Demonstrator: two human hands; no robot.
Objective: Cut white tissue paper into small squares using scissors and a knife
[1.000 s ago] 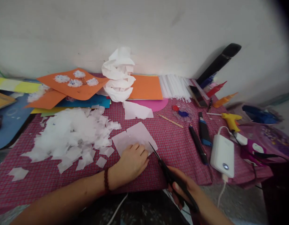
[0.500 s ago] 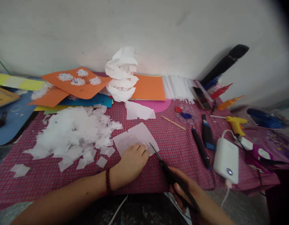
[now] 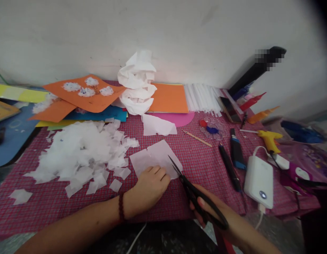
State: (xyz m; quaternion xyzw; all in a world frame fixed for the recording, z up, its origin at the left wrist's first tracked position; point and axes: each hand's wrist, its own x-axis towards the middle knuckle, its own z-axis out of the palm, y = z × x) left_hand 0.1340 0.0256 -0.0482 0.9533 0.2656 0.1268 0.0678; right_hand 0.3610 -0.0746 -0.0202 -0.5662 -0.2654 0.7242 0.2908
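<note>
A pale sheet of thin paper (image 3: 150, 157) lies on the checked cloth in front of me, with a small nick in its top edge. My left hand (image 3: 152, 187), fingers bent together, holds down its lower right part; the thumb is hidden. Black-handled scissors (image 3: 191, 188) are in my right hand (image 3: 206, 204), which is closed around the handles. Their blades are slightly apart at the sheet's right side, the tips over the paper. Behind lies a torn strip of the same paper (image 3: 158, 125). To the left spreads a big heap of small cut paper pieces (image 3: 81, 148).
Orange cards (image 3: 86, 100) with white puffs and crumpled white paper (image 3: 138, 95) stand by the wall. On the right are a wooden stick (image 3: 197, 138), a paint palette (image 3: 219, 132), a box cutter (image 3: 237, 151), a black pen-like tool (image 3: 229, 169), a white power bank (image 3: 259, 181) and a yellow glue gun (image 3: 271, 139).
The scissor blades have opened a little and their tips reach slightly farther over the sheet. My left hand stays on the paper; the whole view has shifted slightly.
</note>
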